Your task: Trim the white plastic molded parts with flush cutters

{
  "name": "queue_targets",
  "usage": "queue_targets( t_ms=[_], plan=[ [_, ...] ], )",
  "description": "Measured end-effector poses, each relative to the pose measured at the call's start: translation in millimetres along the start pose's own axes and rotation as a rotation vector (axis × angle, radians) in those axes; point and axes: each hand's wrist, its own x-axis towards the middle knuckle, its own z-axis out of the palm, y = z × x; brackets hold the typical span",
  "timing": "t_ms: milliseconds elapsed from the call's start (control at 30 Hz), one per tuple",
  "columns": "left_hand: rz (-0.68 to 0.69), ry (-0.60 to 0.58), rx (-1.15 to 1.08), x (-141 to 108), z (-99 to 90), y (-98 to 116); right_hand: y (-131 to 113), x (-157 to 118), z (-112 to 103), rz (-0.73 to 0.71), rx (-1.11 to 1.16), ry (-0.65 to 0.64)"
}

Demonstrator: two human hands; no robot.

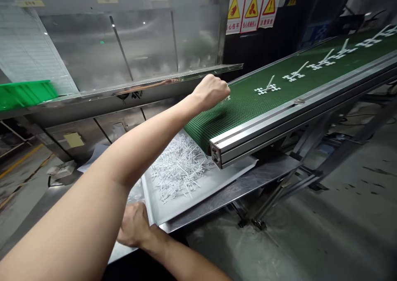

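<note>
My left hand (212, 91) reaches out over the near end of the green conveyor belt (245, 103). Its fingers are curled into a closed grip, and bits of a white branched plastic moulding (229, 95) show at the knuckles. My right hand (134, 225) is low, beside the left edge of a white tray (182, 210). It is closed, and whatever it may hold is hidden behind my left forearm. Thin white plastic sticks (181, 165) lie heaped in the tray below the belt's end. Along the belt sits a row of white branched mouldings (267, 87), each with an upright stem.
The belt's metal side rail (279, 111) slopes up to the right. A steel shelf (145, 84) runs behind my left arm, with a green bin (27, 95) at its left end. Warning signs (251, 10) hang at the back. A metal plate (273, 165) supports the tray.
</note>
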Motion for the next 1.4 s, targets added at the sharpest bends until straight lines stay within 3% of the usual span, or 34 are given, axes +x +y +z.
queue_targets(
  t_ms=[100,167,267,400,533,667,800,1000,1200,1400],
  plan=[
    [-0.091,0.107,-0.039,-43.2,-16.5,-15.2,0.1,-4.1,-2.4,0.014,0.010,0.017],
    [-0.138,0.206,-0.104,-88.8,-31.0,-20.4,0.9,-5.8,-4.1,0.022,0.022,0.027],
    [-0.240,0.347,-0.205,-180.0,-59.0,-13.9,3.6,-7.4,-6.0,0.021,0.073,0.046],
    [-0.492,0.431,-0.374,-318.5,-89.2,21.6,10.2,-8.3,-4.6,0.046,0.187,0.080],
    [-0.841,0.442,-0.440,-441.4,-80.7,69.6,17.9,-8.5,-4.1,0.080,0.314,0.084],
    [-1.084,0.398,-0.414,-520.8,-52.7,112.9,21.8,-7.4,-8.7,0.143,0.352,0.075],
    [-1.138,0.364,-0.419,-551.2,-35.2,135.3,20.9,-6.2,-12.4,0.161,0.306,0.084],
    [-1.193,0.409,-0.494,-555.2,-25.0,137.0,24.1,-7.2,-13.4,0.138,0.240,0.083],
    [-1.137,0.503,-0.485,-547.1,-46.8,154.0,21.9,-9.7,-15.6,0.124,0.282,0.119],
    [-1.394,0.465,-0.539,-563.0,-73.1,179.2,14.9,-7.8,-17.7,0.080,0.281,0.179]
  ],
)
